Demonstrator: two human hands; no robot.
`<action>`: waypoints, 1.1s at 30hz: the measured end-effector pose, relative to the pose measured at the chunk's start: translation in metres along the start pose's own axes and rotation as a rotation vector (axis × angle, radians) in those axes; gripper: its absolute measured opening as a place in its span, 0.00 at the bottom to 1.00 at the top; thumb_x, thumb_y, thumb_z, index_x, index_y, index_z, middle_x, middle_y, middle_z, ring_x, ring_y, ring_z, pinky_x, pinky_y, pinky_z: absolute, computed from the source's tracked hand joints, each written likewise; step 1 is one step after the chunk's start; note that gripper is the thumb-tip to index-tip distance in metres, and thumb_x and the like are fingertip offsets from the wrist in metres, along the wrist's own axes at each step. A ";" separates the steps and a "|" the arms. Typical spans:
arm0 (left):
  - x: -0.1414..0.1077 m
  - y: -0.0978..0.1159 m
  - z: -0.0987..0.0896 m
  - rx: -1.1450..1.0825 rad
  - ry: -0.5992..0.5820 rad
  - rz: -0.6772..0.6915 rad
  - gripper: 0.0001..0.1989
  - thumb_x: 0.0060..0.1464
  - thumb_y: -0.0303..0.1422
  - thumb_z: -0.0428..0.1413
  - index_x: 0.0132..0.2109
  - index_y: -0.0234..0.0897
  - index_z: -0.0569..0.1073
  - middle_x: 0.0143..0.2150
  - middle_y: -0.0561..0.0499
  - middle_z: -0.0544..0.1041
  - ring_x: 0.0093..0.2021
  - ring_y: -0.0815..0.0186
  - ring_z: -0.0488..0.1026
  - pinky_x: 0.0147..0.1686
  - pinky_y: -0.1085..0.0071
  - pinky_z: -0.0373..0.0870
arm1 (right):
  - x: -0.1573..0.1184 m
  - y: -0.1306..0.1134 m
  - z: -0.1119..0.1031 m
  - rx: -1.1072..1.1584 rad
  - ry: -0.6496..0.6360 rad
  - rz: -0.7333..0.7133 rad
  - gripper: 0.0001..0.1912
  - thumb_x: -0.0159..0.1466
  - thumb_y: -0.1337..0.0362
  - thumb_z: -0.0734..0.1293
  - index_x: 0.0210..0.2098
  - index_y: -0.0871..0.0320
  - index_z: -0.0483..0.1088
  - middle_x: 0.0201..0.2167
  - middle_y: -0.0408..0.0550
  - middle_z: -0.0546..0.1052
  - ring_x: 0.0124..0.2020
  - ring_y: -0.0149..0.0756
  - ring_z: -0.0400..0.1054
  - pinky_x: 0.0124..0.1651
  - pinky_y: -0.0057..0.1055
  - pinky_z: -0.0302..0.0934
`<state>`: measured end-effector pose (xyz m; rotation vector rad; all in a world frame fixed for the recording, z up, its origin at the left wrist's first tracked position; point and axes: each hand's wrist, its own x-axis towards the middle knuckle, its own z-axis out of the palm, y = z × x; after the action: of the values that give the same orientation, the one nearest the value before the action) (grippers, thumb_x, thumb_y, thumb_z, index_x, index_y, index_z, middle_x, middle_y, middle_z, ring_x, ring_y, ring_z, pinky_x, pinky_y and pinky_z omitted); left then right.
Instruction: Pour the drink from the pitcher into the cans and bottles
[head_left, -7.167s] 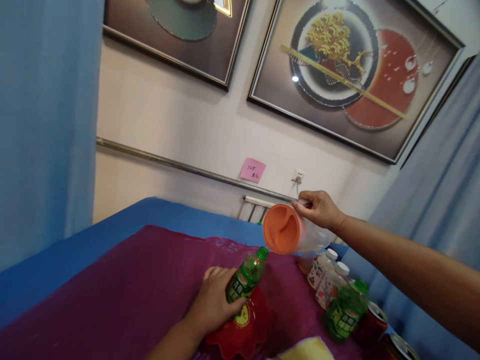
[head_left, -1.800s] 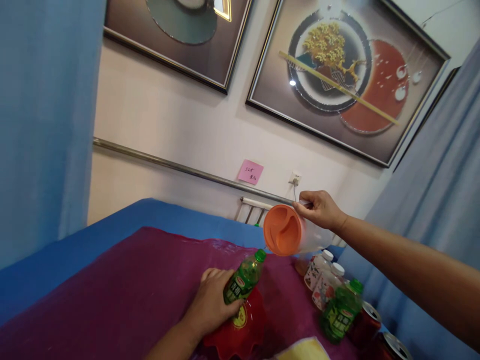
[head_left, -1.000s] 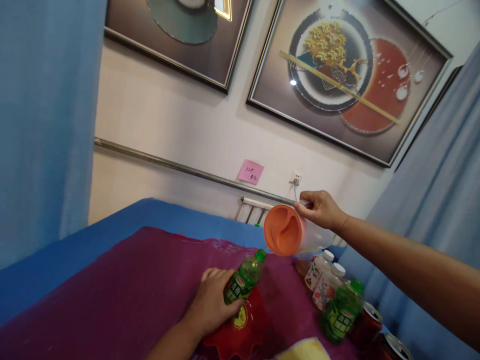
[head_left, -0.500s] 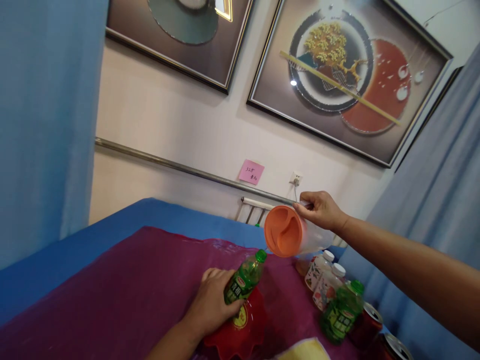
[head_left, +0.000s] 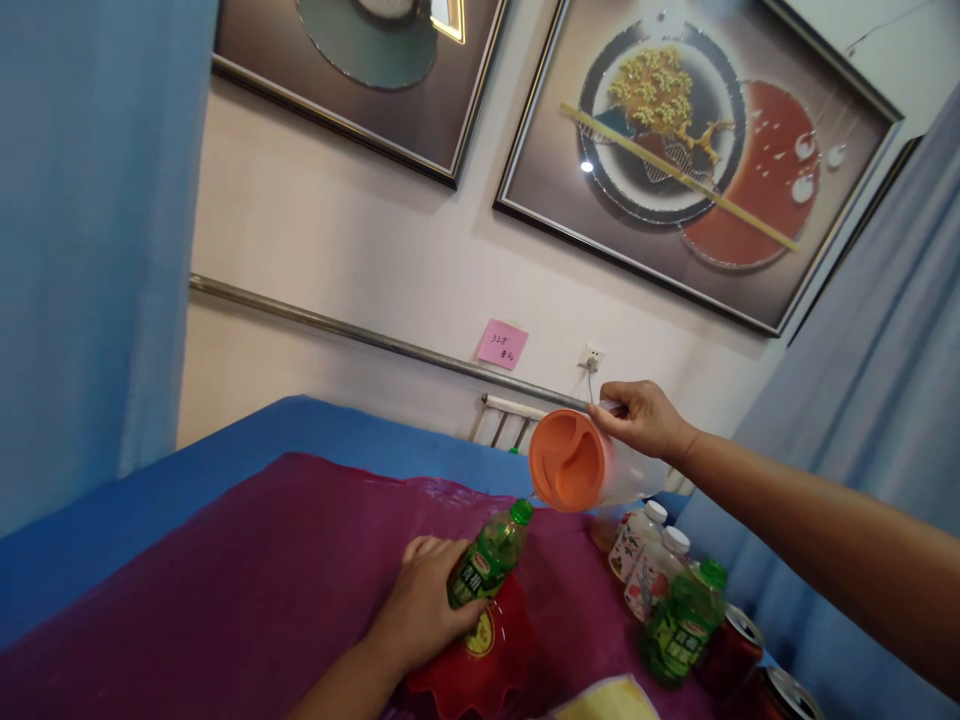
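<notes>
My left hand [head_left: 427, 605] is wrapped round a green labelled bottle [head_left: 491, 558], which leans to the right over a red scalloped dish [head_left: 487, 675]. The bottle's top is green; whether it is capped I cannot tell. My right hand [head_left: 641, 418] grips the handle of a translucent pitcher [head_left: 630, 475] with an orange lid [head_left: 568, 460]. The pitcher is tipped on its side, its lid facing left and its lower rim just above the bottle's top. A thin streak shows between rim and bottle top.
Two white-capped bottles [head_left: 646, 560], another green bottle [head_left: 686, 625] and open cans [head_left: 739, 640] stand at the right. A yellow cloth [head_left: 611, 700] lies at the bottom edge. Purple sheeting [head_left: 247, 570] covers the blue table surface [head_left: 330, 425]. Blue curtains [head_left: 90, 240] hang at both sides.
</notes>
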<state>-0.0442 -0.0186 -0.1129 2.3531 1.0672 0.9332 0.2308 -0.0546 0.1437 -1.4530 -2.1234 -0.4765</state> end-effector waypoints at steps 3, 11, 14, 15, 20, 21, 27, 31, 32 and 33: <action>0.000 0.002 -0.001 0.002 -0.005 0.000 0.21 0.45 0.37 0.65 0.48 0.44 0.76 0.46 0.50 0.80 0.49 0.54 0.73 0.57 0.57 0.56 | 0.000 0.000 0.000 0.001 -0.003 0.010 0.22 0.61 0.52 0.63 0.19 0.54 0.51 0.15 0.37 0.55 0.19 0.27 0.48 0.24 0.29 0.43; 0.000 0.003 -0.003 0.011 -0.009 -0.004 0.20 0.44 0.36 0.64 0.48 0.44 0.76 0.46 0.50 0.80 0.49 0.54 0.73 0.57 0.57 0.57 | 0.000 0.000 0.000 -0.010 -0.002 0.008 0.22 0.61 0.52 0.64 0.19 0.54 0.52 0.15 0.37 0.55 0.19 0.27 0.48 0.24 0.29 0.43; -0.001 0.002 -0.002 0.021 -0.005 0.003 0.20 0.44 0.37 0.64 0.48 0.44 0.76 0.45 0.50 0.80 0.49 0.54 0.73 0.57 0.57 0.57 | 0.000 -0.001 0.000 -0.004 -0.004 0.007 0.22 0.61 0.52 0.63 0.19 0.54 0.52 0.15 0.37 0.55 0.19 0.27 0.48 0.24 0.28 0.43; -0.001 0.002 -0.002 0.022 -0.003 0.003 0.20 0.44 0.37 0.64 0.48 0.45 0.76 0.45 0.50 0.80 0.49 0.54 0.73 0.57 0.57 0.57 | -0.001 -0.001 0.001 -0.002 -0.004 0.008 0.22 0.61 0.52 0.63 0.19 0.54 0.51 0.15 0.37 0.55 0.19 0.27 0.48 0.24 0.28 0.43; 0.000 0.004 -0.003 0.018 -0.019 -0.004 0.19 0.45 0.37 0.64 0.47 0.44 0.76 0.46 0.49 0.80 0.49 0.54 0.73 0.57 0.57 0.57 | -0.001 -0.002 0.001 0.004 -0.005 0.015 0.22 0.61 0.52 0.63 0.18 0.54 0.51 0.15 0.37 0.54 0.19 0.27 0.48 0.24 0.29 0.43; 0.000 0.005 -0.004 0.017 -0.023 -0.005 0.19 0.45 0.37 0.64 0.47 0.44 0.76 0.46 0.49 0.80 0.49 0.54 0.73 0.57 0.57 0.57 | -0.001 -0.002 0.001 0.002 -0.007 0.015 0.22 0.61 0.51 0.63 0.18 0.54 0.51 0.15 0.37 0.54 0.19 0.27 0.48 0.24 0.29 0.43; 0.000 0.004 -0.004 0.007 -0.015 -0.001 0.22 0.45 0.37 0.64 0.50 0.44 0.76 0.47 0.49 0.80 0.49 0.54 0.73 0.58 0.56 0.56 | -0.001 -0.002 0.000 0.001 -0.008 0.011 0.22 0.61 0.52 0.63 0.18 0.54 0.51 0.15 0.37 0.55 0.19 0.28 0.48 0.24 0.29 0.43; -0.001 0.004 -0.004 0.018 -0.020 0.001 0.20 0.45 0.37 0.64 0.48 0.44 0.76 0.46 0.50 0.80 0.49 0.53 0.73 0.57 0.56 0.57 | -0.001 -0.003 0.000 0.002 -0.005 0.013 0.22 0.61 0.52 0.63 0.18 0.54 0.51 0.15 0.37 0.55 0.19 0.28 0.48 0.24 0.29 0.43; -0.001 0.004 -0.004 0.018 -0.023 0.002 0.19 0.45 0.37 0.64 0.47 0.44 0.76 0.45 0.50 0.80 0.49 0.54 0.73 0.57 0.57 0.57 | 0.000 -0.003 0.000 0.000 -0.002 0.013 0.22 0.61 0.51 0.63 0.19 0.54 0.51 0.15 0.37 0.55 0.19 0.28 0.48 0.24 0.29 0.43; -0.001 0.004 -0.005 0.017 -0.022 0.002 0.19 0.45 0.37 0.64 0.47 0.44 0.76 0.45 0.50 0.80 0.49 0.54 0.73 0.57 0.57 0.57 | 0.000 -0.003 0.000 -0.001 0.000 0.013 0.22 0.61 0.51 0.63 0.19 0.54 0.51 0.15 0.37 0.55 0.19 0.28 0.48 0.24 0.29 0.43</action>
<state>-0.0454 -0.0215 -0.1074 2.3730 1.0682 0.9010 0.2277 -0.0562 0.1437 -1.4662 -2.1130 -0.4736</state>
